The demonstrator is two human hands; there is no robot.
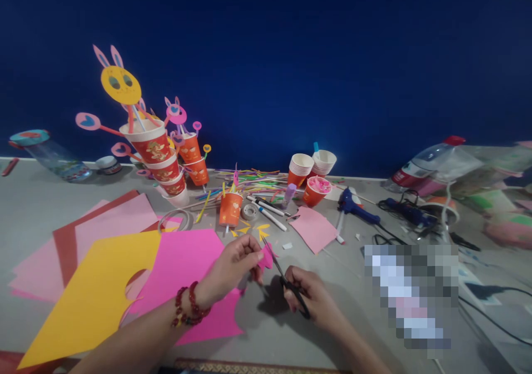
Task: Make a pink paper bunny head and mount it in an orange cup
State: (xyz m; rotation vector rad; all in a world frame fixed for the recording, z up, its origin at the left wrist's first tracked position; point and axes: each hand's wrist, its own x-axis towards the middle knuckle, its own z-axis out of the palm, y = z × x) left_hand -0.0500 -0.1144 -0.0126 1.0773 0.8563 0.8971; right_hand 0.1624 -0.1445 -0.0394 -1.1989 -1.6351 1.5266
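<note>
My left hand [243, 257] pinches a small piece of bright pink paper [267, 257] between thumb and fingers. In my right hand [310, 293] is a pair of scissors [295, 293] with black handles. Its blades lie against the pink piece, close to my left fingertips. A large magenta sheet [187, 263] and a yellow sheet [91, 285] with a rounded cutout lie under and beside my left forearm. Just beyond my hands are yellow paper scraps [262, 231] and an orange paper cup [230, 208].
Paper-cup figures [155, 152] stand at the back left. Several pipe cleaners [249, 180], a tape roll [250, 212], markers [272, 218] and a glue stick [289, 195] lie behind my hands. To the right are a blue glue gun [357, 208], cables and a bottle [424, 163].
</note>
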